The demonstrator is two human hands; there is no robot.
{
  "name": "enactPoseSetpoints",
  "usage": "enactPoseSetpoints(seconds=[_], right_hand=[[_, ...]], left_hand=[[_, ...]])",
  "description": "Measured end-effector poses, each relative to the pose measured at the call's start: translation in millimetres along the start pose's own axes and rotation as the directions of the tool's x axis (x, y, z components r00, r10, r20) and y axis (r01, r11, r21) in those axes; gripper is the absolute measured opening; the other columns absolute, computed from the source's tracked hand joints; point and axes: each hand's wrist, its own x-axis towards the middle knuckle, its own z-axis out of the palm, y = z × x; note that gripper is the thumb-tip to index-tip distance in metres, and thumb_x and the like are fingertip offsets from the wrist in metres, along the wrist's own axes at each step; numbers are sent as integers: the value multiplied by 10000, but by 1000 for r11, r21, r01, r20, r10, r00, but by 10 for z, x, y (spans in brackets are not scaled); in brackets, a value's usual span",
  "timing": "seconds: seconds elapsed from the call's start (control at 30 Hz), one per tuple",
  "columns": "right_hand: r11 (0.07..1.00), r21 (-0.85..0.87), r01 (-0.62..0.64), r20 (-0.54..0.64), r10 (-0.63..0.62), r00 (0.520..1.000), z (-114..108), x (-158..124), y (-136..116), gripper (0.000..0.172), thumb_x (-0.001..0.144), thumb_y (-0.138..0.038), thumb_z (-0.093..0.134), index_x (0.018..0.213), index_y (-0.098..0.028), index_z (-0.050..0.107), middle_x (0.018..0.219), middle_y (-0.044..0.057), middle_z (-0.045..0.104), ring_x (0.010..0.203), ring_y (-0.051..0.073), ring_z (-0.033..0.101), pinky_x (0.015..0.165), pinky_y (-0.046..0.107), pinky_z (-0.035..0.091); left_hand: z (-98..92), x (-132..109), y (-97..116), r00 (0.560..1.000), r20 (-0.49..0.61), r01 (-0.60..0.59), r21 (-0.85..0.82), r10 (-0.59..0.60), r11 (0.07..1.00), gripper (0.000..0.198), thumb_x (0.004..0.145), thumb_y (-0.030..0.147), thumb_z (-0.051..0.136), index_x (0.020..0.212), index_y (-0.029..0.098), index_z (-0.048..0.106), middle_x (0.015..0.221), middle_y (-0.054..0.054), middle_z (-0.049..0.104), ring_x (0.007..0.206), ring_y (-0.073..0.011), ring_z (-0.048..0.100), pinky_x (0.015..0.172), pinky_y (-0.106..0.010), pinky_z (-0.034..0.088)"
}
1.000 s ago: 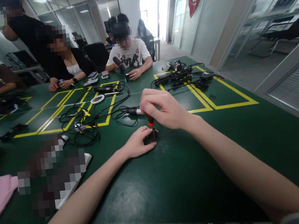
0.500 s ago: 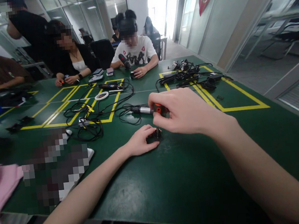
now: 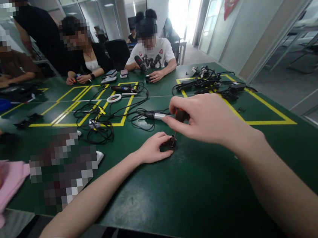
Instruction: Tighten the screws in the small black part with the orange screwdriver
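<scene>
My right hand (image 3: 204, 118) is closed around the red and black handle of a screwdriver (image 3: 181, 114). Its thin shaft points down at a small black part (image 3: 172, 142) on the green table. Whether the tip sits in a screw is too small to tell. From the left side, my left hand (image 3: 156, 147) pinches that black part against the tabletop, thumb and fingers around it. Just behind the screwdriver lies a silver and black cylindrical tool (image 3: 158, 115) with a coiled black cable.
Black cables (image 3: 99, 129) lie tangled at mid-left, near a white ring (image 3: 114, 98). A heap of cables and adapters (image 3: 208, 79) lies at the far right inside yellow tape. Two blurred-out flat devices (image 3: 100, 155) are at left. Several people sit across the table (image 3: 145, 203).
The whole view has shifted slightly, moving the scene rightward. My right hand has turned and the screwdriver handle is tilted differently. My left hand keeps its hold on the black part.
</scene>
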Motion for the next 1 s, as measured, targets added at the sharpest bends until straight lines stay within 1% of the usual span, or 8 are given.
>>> enactPoseSetpoints(seconds=[0.07, 0.13, 0.27, 0.47, 0.63, 0.73, 0.83, 1.0], right_hand=[[999, -29, -28, 24, 28, 999, 0, 14, -7, 310, 1009, -465, 553, 919, -201, 687, 752, 66, 734, 670, 230, 639, 605, 299, 242], [999, -39, -35, 28, 36, 999, 6, 21, -7, 254, 1010, -405, 549, 947, -206, 695, 742, 64, 733, 672, 233, 643, 604, 298, 239], [1000, -8, -15, -36, 14, 999, 35, 15, -2, 191, 933, -311, 579, 1038, -200, 694, 794, 67, 751, 701, 237, 658, 622, 289, 281], [998, -42, -50, -12, 49, 999, 60, 18, -9, 310, 995, -467, 545, 1001, -198, 698, 756, 73, 732, 650, 228, 621, 600, 295, 238], [998, 59, -4, -69, 8, 998, 90, 5, 18, 223, 909, -294, 561, 1074, -196, 675, 801, 52, 734, 677, 219, 631, 632, 289, 291], [995, 101, 1, -115, 11, 993, 111, 11, 16, 221, 911, -367, 581, 1017, -191, 664, 865, 71, 745, 733, 232, 653, 644, 291, 313], [995, 84, -49, -96, 57, 994, 121, 29, 12, 308, 968, -481, 544, 940, -198, 663, 809, 74, 726, 722, 240, 645, 623, 296, 282], [991, 126, -47, -88, 58, 994, 102, 19, 23, 215, 898, -310, 530, 1010, -199, 675, 761, 48, 705, 646, 210, 592, 617, 294, 291]], left_hand=[[-6, -3, 8, 1000, 1, 6, -5, -6, 1000, 385, 895, 311, 731, 1262, 199, 692, 1190, -100, 677, 1137, -282, 657, 1059, -436, 544], [-12, -5, 14, 1000, 3, 16, -4, -16, 1000, 387, 895, 319, 733, 1260, 197, 695, 1176, -101, 675, 1113, -278, 663, 1040, -428, 554], [-15, 0, 14, 1000, 5, 2, -1, -2, 1000, 404, 894, 312, 734, 1283, 217, 689, 1202, -95, 678, 1148, -282, 658, 1059, -431, 548], [-8, 1, -4, 1000, -3, -1, 3, 1, 1000, 417, 893, 322, 728, 1287, 192, 685, 1206, -111, 674, 1123, -284, 664, 1036, -437, 556], [-11, 5, -10, 1000, -5, -7, 5, 7, 1000, 421, 889, 320, 734, 1290, 202, 687, 1191, -102, 677, 1129, -283, 657, 1027, -429, 556], [-18, 7, -5, 1000, -4, -15, 5, 15, 1000, 418, 891, 315, 734, 1296, 225, 686, 1208, -93, 678, 1149, -283, 654, 1050, -432, 548], [-19, 5, 2, 1000, -2, -3, 2, 3, 1000, 400, 893, 320, 732, 1275, 206, 695, 1184, -99, 672, 1121, -278, 662, 1033, -421, 558], [-11, 8, 5, 1000, -3, 8, -3, -8, 1000, 392, 891, 323, 733, 1263, 205, 694, 1183, -101, 676, 1109, -278, 664, 1030, -431, 559]])
